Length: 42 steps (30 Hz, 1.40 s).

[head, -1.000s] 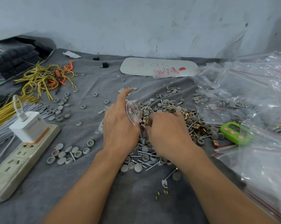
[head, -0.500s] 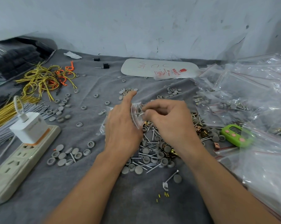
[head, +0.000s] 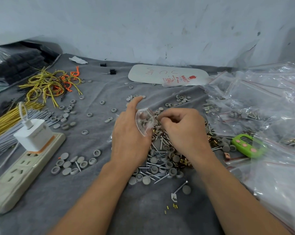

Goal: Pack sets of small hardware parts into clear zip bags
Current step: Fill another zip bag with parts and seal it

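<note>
The left hand [head: 129,138] grips a bag [head: 149,131] holding some caps [head: 143,123], the right hand [head: 182,131] fingers pinch more at its mouth, and a large pile [head: 160,160] is left unpacked.

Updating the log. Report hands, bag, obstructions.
Left hand grips small zip bag, mouth open. Right hand curled at the mouth, grasp hidden. Grey caps inside bag. Parts pile directly beneath; green timer off right.

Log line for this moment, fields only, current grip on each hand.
step: filling bag | left hand: holds clear zip bag open, grey caps inside | right hand: curled at bag mouth, grip contents hidden | parts pile: beneath hands
</note>
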### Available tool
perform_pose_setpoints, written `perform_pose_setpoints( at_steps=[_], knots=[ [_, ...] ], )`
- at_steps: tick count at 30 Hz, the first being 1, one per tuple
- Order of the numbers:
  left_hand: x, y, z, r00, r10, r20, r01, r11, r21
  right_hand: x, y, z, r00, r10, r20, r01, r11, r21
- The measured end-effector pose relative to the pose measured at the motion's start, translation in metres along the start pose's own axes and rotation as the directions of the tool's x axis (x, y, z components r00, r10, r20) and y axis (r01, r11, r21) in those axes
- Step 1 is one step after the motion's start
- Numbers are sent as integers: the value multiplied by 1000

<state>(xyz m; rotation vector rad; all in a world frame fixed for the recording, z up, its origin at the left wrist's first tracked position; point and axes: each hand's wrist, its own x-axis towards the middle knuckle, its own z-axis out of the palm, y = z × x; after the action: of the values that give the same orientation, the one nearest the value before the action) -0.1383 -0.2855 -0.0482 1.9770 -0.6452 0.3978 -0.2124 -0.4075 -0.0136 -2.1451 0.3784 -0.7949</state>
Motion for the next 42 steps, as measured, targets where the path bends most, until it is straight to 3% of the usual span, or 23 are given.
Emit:
perform_pose_setpoints(
  at_steps=[3,6,9,15,22,29,33,35,39,42],
  knots=[
    [1,-1,0,999,-4,-49,4,1000,-4,-2,3,-1,960,104,261,29,888,-458],
    [2,-2,1,999,-5,-50,6,1000,7,-7,-4,6,916,159,368,97,804,-587],
    [2,-2,2,999,-11,-46,12,1000,18,-7,-8,8,908,159,387,124,782,-611],
    [3,-4,2,998,-4,-56,7,999,48,0,-7,-5,892,193,408,70,834,-547],
    [3,-3,2,999,-17,-47,20,998,65,3,-9,-24,799,225,557,135,837,-531],
    [3,-3,2,999,-22,-37,24,998,61,4,-21,-30,783,243,572,183,790,-585],
    [3,-3,1,999,-17,-36,19,998,52,6,-25,-26,729,307,612,230,732,-641],
    [3,-3,1,999,-19,-33,21,998,52,5,-23,-22,754,303,583,188,750,-634],
    [3,-4,2,999,-17,-37,20,998,62,4,-11,-19,881,233,411,48,821,-569],
    [3,-4,4,1000,-8,-26,10,997,78,6,-2,-24,968,127,215,-48,940,-339]
  ],
)
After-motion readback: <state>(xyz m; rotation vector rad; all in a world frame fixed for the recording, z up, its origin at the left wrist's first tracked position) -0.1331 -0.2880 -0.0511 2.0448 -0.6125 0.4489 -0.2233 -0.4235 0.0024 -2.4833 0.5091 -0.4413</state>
